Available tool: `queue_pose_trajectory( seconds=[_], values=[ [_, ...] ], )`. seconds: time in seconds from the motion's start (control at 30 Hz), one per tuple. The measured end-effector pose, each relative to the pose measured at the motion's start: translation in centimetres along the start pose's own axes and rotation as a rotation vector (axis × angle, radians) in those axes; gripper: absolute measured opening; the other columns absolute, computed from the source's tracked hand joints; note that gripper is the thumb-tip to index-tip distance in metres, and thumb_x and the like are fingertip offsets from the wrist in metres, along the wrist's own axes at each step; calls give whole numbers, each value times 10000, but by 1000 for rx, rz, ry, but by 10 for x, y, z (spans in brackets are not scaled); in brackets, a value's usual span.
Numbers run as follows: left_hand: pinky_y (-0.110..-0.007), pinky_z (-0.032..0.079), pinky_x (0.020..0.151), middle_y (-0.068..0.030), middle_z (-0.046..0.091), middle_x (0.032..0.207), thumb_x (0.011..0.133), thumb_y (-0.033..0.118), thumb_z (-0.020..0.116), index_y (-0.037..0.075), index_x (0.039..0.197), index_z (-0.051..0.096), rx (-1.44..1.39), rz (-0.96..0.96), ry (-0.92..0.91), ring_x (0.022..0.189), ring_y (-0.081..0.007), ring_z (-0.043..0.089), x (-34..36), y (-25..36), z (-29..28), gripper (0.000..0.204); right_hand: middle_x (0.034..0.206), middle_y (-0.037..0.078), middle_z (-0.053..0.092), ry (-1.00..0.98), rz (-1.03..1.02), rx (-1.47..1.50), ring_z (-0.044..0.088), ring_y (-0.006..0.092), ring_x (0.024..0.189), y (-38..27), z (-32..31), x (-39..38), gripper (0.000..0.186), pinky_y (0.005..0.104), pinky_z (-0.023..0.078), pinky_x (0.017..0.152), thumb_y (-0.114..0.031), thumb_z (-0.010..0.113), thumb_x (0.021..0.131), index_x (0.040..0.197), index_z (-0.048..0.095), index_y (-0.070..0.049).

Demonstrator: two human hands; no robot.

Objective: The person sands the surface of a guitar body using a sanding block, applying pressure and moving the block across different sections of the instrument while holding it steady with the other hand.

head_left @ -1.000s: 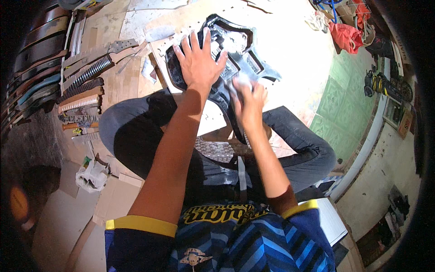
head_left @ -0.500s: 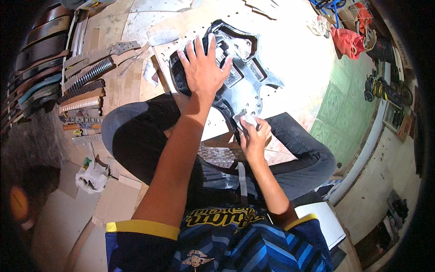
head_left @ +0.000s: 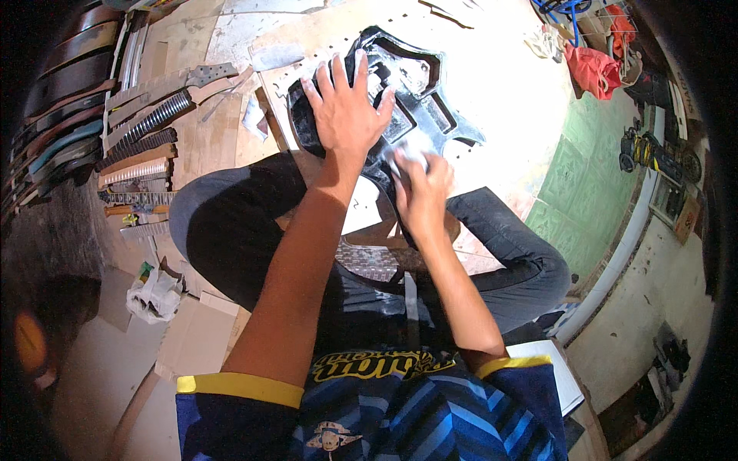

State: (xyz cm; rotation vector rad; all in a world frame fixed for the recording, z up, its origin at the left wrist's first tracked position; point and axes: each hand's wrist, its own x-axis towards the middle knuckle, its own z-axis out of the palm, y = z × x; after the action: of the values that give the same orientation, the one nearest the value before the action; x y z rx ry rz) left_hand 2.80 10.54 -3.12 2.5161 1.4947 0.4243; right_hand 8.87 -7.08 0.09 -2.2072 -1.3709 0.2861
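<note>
A glossy black electric guitar body (head_left: 423, 127) with routed cavities and whitish smears lies in front of me, partly over my crossed legs. My left hand (head_left: 346, 115) presses flat on its left part, fingers spread. My right hand (head_left: 424, 190) is closed round a folded whitish piece of sandpaper (head_left: 412, 152), which touches the body just below the middle cavities. Motion blurs the paper and fingertips somewhat. The left hand covers part of the body beneath it.
Guitar necks (head_left: 211, 74) and a row of guitar bodies (head_left: 73, 100) stand at the left. Loose pale sheets (head_left: 277, 57) lie beyond my left hand. A white plastic bag (head_left: 156, 293) sits lower left. Red cloth (head_left: 593, 71) and green tiles (head_left: 588, 154) are at right.
My right hand has slid up and away from me along the guitar body with the sandpaper, from its near end toward the middle. The left hand stays nearly in place.
</note>
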Motion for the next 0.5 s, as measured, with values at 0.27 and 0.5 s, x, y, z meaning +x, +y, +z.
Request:
queue_pose_trajectory(
  seconds=[0.27, 0.5],
  values=[
    [-639, 217, 1201, -237, 460, 1528, 960, 547, 568, 150, 1547, 473, 41, -18, -30, 1426, -428, 392, 1, -4, 1, 715, 1234, 205, 561, -125, 82, -83, 515, 408, 1164, 12, -14, -63, 612, 560, 386, 941, -13, 804, 734, 1257, 685, -308],
    [-640, 227, 1197, -226, 452, 1543, 961, 534, 565, 156, 1534, 491, -4, -20, -24, 1426, -425, 391, 2, -3, 2, 691, 1212, 248, 537, 48, 90, -72, 502, 430, 1126, 0, -5, 53, 406, 529, 411, 939, -99, 738, 881, 1275, 667, -162]
  ],
)
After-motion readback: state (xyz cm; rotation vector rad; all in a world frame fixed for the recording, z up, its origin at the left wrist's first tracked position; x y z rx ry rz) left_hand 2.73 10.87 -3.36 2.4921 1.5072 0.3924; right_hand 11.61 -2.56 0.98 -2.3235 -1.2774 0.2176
